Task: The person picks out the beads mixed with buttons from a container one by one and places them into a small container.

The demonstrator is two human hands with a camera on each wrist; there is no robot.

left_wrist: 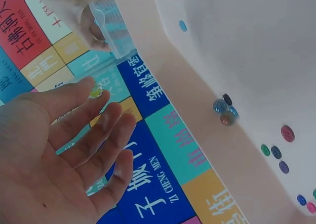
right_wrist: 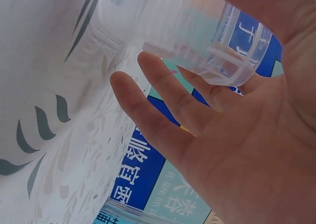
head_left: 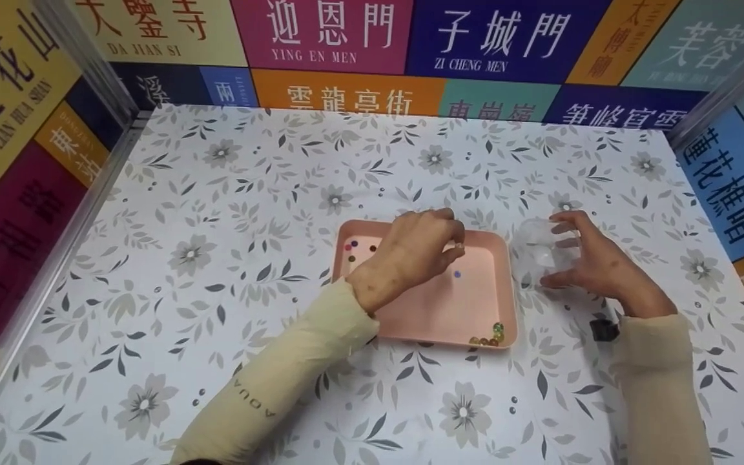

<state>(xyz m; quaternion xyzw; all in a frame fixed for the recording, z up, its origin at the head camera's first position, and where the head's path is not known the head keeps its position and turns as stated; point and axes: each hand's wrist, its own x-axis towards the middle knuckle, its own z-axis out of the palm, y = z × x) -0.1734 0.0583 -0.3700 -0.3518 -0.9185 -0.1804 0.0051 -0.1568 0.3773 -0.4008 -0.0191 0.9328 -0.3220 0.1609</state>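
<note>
My left hand (head_left: 411, 248) is over the pink tray (head_left: 504, 271) and pinches a small clear glass marble (left_wrist: 96, 90) with a yellow-green core between thumb and forefinger. To the right of the tray, my right hand (head_left: 595, 265) holds a clear plastic container (right_wrist: 163, 31), its thumb and fingers curved around the wall. Inside the tray, several marbles (head_left: 498, 337) gather in the near right corner. Small coloured buttons lie about the tray, among them a pink button (left_wrist: 287, 133) and a blue button (head_left: 457, 274). My left forearm hides part of the tray.
A white tablecloth (head_left: 268, 187) with grey flowers and leaves lies under everything. Panels with coloured lettering (head_left: 333, 39) stand along the back and sides. Beside the right sleeve is a small black object (head_left: 604, 329).
</note>
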